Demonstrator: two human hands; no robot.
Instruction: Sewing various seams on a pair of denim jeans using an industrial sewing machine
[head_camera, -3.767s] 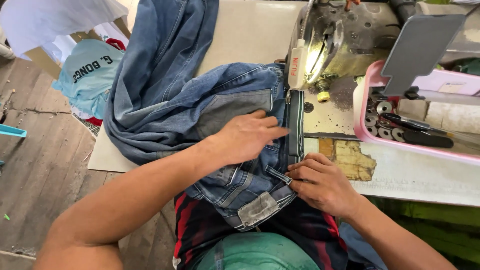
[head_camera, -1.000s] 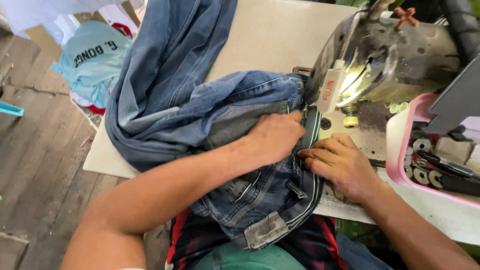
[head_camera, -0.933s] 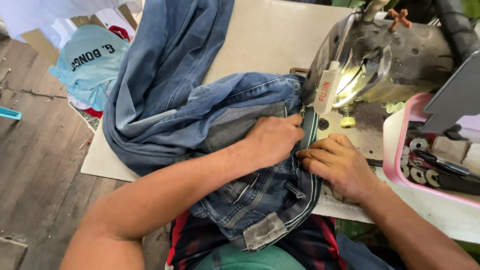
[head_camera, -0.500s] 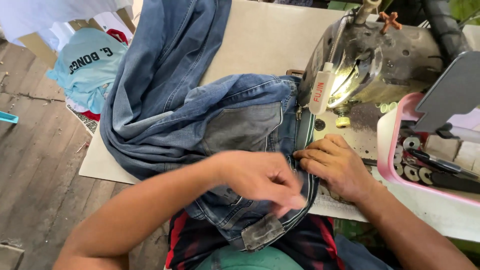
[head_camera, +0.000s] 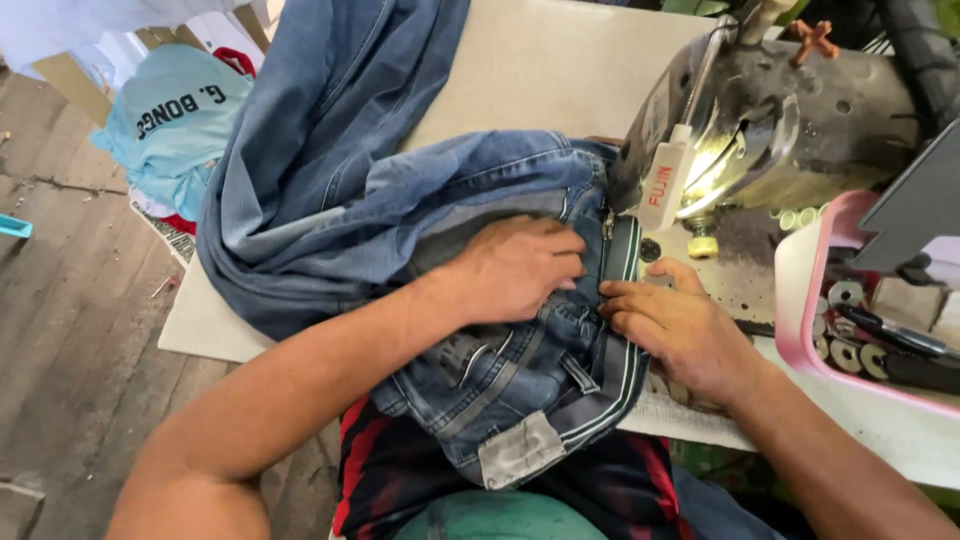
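The jeans (head_camera: 400, 230) lie bunched on the table (head_camera: 540, 60), the waistband (head_camera: 615, 330) running up under the sewing machine (head_camera: 790, 120). The left hand (head_camera: 515, 270) lies flat on the denim, fingers loosely curled and gripping nothing, while the right hand (head_camera: 680, 325) presses straight fingers on the band. Judging by the band's position, most of it, trailing toward the lap, is yet to pass the needle.

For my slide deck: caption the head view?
Both hands, left and right, press blue jeans at a sewing machine.

Pale sewing table (head_camera: 540, 70), jeans (head_camera: 400, 200), sewing machine (head_camera: 790, 120), pink tray (head_camera: 800, 290)
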